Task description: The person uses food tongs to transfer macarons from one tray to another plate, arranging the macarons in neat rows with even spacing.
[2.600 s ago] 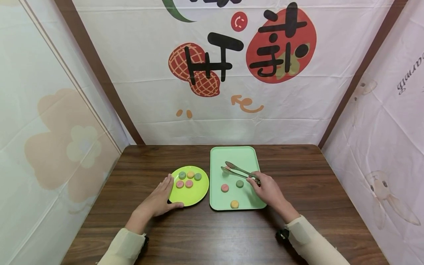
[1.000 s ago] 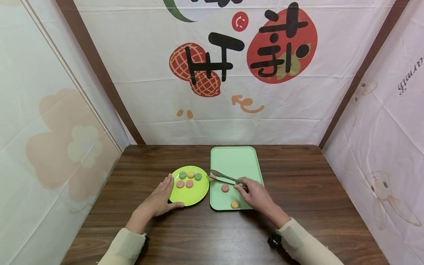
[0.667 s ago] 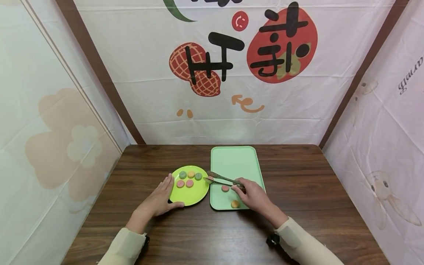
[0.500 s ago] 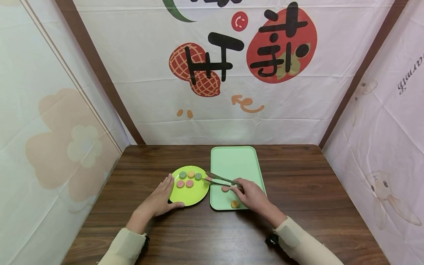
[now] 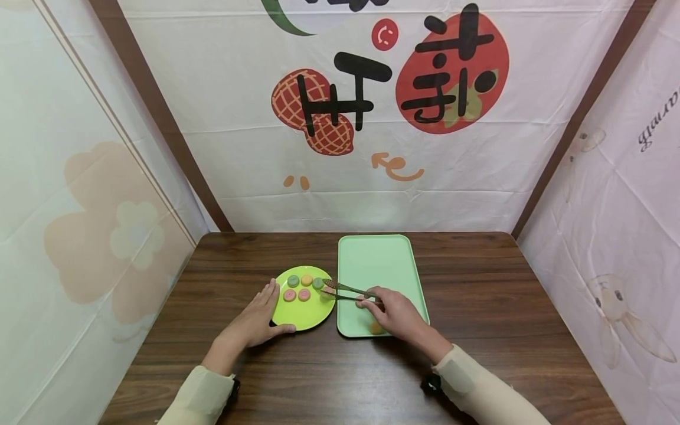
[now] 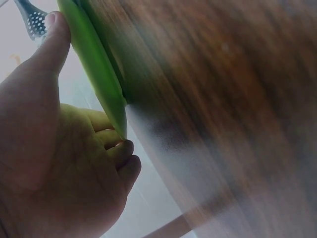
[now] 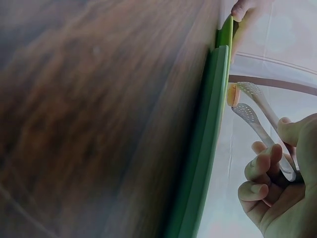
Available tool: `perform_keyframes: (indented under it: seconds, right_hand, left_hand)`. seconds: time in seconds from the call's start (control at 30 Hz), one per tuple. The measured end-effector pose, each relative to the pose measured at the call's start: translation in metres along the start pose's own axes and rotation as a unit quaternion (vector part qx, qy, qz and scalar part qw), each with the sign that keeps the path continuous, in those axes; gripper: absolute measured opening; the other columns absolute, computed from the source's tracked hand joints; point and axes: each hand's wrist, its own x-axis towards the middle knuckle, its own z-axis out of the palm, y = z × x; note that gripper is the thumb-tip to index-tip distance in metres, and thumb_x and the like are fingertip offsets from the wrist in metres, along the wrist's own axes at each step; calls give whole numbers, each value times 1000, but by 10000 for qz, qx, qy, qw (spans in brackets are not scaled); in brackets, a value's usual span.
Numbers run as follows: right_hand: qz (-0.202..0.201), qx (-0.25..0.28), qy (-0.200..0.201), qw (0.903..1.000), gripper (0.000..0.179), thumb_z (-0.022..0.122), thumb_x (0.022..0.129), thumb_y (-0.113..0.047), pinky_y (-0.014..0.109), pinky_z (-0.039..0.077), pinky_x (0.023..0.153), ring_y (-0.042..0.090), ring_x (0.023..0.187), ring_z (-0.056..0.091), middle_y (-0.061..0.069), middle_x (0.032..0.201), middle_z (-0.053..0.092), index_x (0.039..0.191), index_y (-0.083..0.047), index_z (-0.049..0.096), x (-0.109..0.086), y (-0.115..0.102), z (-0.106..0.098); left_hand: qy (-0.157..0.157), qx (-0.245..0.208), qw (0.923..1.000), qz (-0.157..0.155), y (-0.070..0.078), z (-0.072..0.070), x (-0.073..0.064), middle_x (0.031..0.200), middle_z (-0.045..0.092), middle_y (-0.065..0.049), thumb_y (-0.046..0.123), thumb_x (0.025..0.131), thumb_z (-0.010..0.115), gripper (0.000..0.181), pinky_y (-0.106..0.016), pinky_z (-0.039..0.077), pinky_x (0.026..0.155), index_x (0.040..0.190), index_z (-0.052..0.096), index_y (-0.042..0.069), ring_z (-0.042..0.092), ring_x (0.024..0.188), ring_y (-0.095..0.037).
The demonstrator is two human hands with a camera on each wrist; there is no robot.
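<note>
My left hand (image 5: 255, 316) lies along the left rim of a round lime-green plate (image 5: 303, 319), fingers straight and thumb spread to its front edge. On the plate are two green macarons, a yellow macaron (image 5: 307, 280) and two pink ones. My right hand (image 5: 395, 313) grips metal tongs (image 5: 331, 284) with perforated tips. Between those tips sits a pink macaron (image 5: 329, 291), over the plate's right edge. Below the tongs, another pink macaron (image 5: 360, 302) on the mint tray (image 5: 374, 254) is partly covered by the hand. The right wrist view shows the tongs (image 7: 250, 106) side-on.
A yellow macaron (image 5: 377, 327) lies at the tray's front edge, partly in the hand's shadow. Plate and tray stand side by side on a dark wooden table (image 5: 329, 378). White printed cloths (image 5: 223, 153) rise behind and at both sides.
The right hand and tongs have carried the pink macaron left from the tray to over the plate's right edge. The left hand has stayed at the plate.
</note>
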Motion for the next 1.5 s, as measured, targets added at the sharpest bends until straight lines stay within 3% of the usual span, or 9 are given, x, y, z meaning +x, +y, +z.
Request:
perform_keyframes:
  seconds: [0.23, 1.5]
  right_hand:
    - [53, -185, -102, 9998, 14, 72, 106, -28, 24, 42, 54, 1, 60, 45, -16, 77, 60, 111, -16, 78, 4, -3, 4]
    - [124, -633, -378, 9972, 22, 67, 109, -35, 28, 53, 64, 0, 69, 56, -12, 87, 70, 115, -16, 74, 15, -9, 11]
  left_hand:
    - [-17, 9, 10000, 3, 0, 0, -1, 175, 8, -33, 68, 95, 71, 121, -61, 20, 131, 166, 15, -14, 14, 163, -47]
    - [-7, 6, 10000, -11, 0, 0, -1, 175, 7, -32, 65, 96, 72, 120, -61, 19, 131, 166, 15, -14, 13, 163, -46]
